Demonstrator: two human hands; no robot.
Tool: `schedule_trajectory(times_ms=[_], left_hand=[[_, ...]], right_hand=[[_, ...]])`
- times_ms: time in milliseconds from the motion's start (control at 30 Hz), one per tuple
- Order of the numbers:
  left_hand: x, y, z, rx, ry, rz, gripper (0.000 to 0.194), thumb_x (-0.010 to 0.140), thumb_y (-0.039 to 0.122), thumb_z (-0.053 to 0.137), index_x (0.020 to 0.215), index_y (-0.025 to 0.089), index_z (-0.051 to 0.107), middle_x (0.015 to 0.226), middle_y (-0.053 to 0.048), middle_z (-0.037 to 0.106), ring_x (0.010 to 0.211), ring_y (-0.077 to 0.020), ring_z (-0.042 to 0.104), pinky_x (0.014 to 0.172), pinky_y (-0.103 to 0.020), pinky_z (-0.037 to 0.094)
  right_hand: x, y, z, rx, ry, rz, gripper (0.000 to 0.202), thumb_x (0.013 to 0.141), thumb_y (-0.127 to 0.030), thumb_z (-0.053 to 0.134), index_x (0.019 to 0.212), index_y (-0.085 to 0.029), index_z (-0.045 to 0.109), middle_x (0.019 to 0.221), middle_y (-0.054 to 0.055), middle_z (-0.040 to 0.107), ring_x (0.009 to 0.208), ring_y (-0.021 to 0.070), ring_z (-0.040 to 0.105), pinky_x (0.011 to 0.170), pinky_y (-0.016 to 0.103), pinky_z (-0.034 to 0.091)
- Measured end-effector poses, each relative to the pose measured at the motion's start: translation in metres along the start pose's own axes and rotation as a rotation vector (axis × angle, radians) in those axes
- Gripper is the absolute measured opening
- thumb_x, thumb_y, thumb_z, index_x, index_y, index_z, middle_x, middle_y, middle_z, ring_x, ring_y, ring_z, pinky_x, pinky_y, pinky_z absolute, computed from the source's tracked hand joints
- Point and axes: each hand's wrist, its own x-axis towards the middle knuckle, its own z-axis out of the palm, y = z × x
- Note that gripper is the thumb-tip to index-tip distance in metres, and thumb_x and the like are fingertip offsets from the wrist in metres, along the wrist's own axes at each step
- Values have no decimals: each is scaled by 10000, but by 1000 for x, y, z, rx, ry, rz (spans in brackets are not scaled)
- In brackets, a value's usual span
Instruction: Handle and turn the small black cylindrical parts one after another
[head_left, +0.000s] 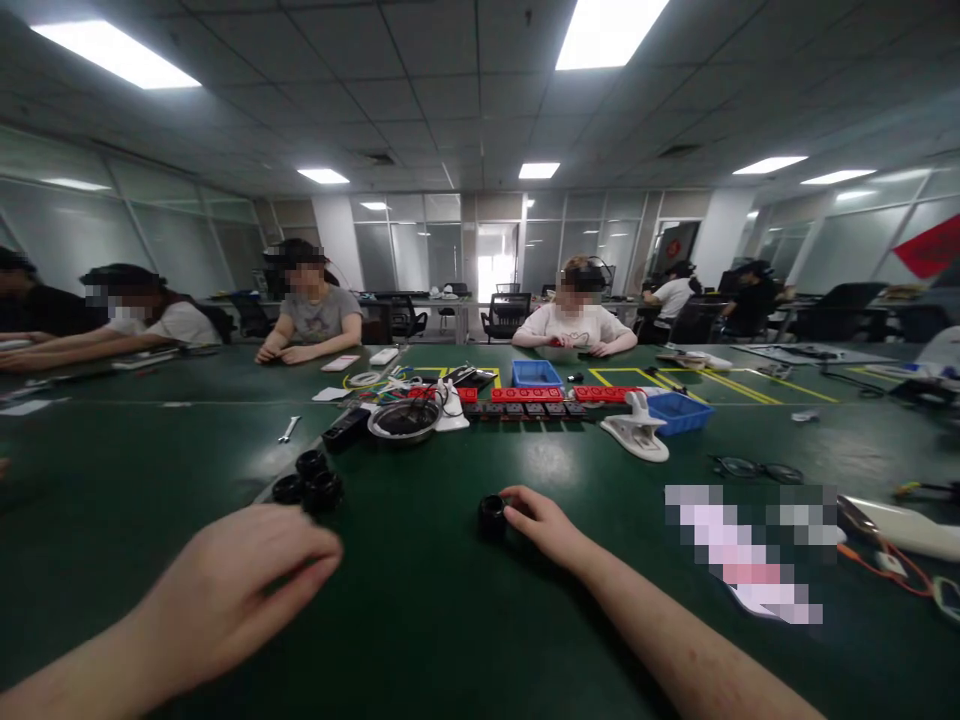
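A small black ring-shaped part (492,516) stands on the green table in the middle. My right hand (541,525) reaches in from the right, its fingertips touching the right side of that part; the fingers are bent round its edge. My left hand (251,580) is raised over the table at the left, slightly blurred. A gap shows between its thumb and forefinger, with nothing visible in it; its other fingers are hidden. Just beyond it sits a cluster of similar black parts (319,488) on the table.
Farther off on the green table (420,620) are a wrench (289,430), a round metal dish (405,420), red socket strips (526,395), a blue tray (679,411), a white clip stand (637,432) and glasses (757,468). Several people sit around the tables.
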Motion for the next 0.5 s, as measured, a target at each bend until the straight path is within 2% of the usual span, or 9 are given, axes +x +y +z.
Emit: schedule_trajectory(times_ms=[67, 133, 200, 267, 333, 500], left_hand=[[44, 11, 19, -38, -128, 31, 203, 839, 339, 461, 991, 264, 573, 935, -8, 594, 866, -201, 546, 784, -340, 443], [82, 19, 49, -107, -175, -7, 386, 815, 359, 508, 1178, 236, 464, 1144, -49, 513, 1045, -226, 476, 894, -364, 394], [107, 21, 82, -190, -241, -47, 594, 749, 410, 591, 1263, 208, 374, 1233, -83, 441, 1124, -251, 415, 942, -386, 356], [118, 19, 111, -294, -306, -43, 649, 700, 420, 644, 1253, 194, 390, 1236, -92, 436, 1139, -253, 401, 954, -374, 346], [122, 15, 130, -379, -340, -12, 615, 660, 410, 683, 1193, 202, 457, 1167, -78, 486, 1108, -251, 427, 937, -366, 360], [122, 2, 147, -606, -427, 45, 442, 687, 273, 679, 1104, 247, 533, 1069, -24, 544, 1002, -207, 506, 883, -321, 389]], right_hand=[[0, -1, -1, 24, -31, -3, 333, 816, -362, 495, 1088, -170, 502, 849, 36, 587, 734, 167, 543, 643, 289, 430], [-1, -1, -2, 40, -64, -5, 377, 775, -349, 553, 1101, -169, 497, 871, 40, 591, 739, 172, 545, 644, 291, 430], [0, -1, -3, 50, -91, -12, 437, 729, -334, 607, 1118, -170, 491, 916, 47, 591, 773, 180, 546, 675, 298, 429], [2, 0, -4, 56, -115, -18, 485, 697, -322, 644, 1130, -170, 489, 961, 54, 585, 813, 189, 542, 706, 303, 425], [4, 1, -6, 56, -138, -19, 494, 676, -313, 667, 1120, -170, 503, 974, 54, 582, 831, 193, 537, 718, 301, 423], [11, 2, -9, -59, -185, -36, 357, 674, -285, 676, 1000, -178, 579, 838, 13, 577, 734, 168, 525, 633, 264, 409]])
